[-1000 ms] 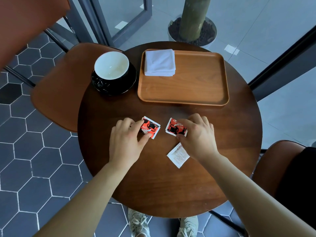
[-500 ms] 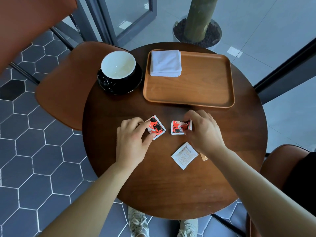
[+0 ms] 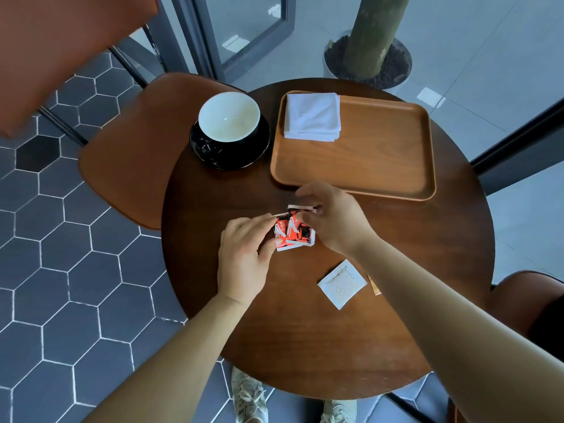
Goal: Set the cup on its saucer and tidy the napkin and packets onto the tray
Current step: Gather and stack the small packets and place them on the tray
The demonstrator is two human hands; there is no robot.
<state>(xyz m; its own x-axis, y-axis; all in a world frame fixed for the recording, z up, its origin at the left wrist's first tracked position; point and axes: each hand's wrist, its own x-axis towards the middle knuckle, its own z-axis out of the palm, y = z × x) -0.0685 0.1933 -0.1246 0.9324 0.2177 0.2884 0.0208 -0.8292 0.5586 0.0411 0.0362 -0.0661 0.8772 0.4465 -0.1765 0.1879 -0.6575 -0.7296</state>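
Left hand: the left hand [image 3: 244,254] pinches a red packet [image 3: 282,236] between thumb and fingertips, just above the round wooden counter [image 3: 305,346].
Right hand: the right hand [image 3: 335,221] grips a second red packet [image 3: 300,222] by its far white edge; the two packets overlap between the hands at mid-counter.
White packet: a white packet [image 3: 341,283] lies flat on the counter, near and to the right of the hands, beside the right forearm; a thin brown item [image 3: 374,285] shows at its right, partly hidden by the arm.
Cup: a white-lined cup [image 3: 229,120] sits on its black saucer [image 3: 213,154] at the far left of the counter.
Tray: a wooden tray [image 3: 366,166] rests at the far right, just beside the saucer.
Napkin: a folded white napkin [image 3: 312,116] lies in the tray's far left corner.
Surroundings: a brown chair [image 3: 128,157] stands left of the counter over dark hexagonal floor tiles [image 3: 61,239]; a potted trunk [image 3: 372,35] rises beyond the tray; sneakers [image 3: 248,398] show beneath the near edge.
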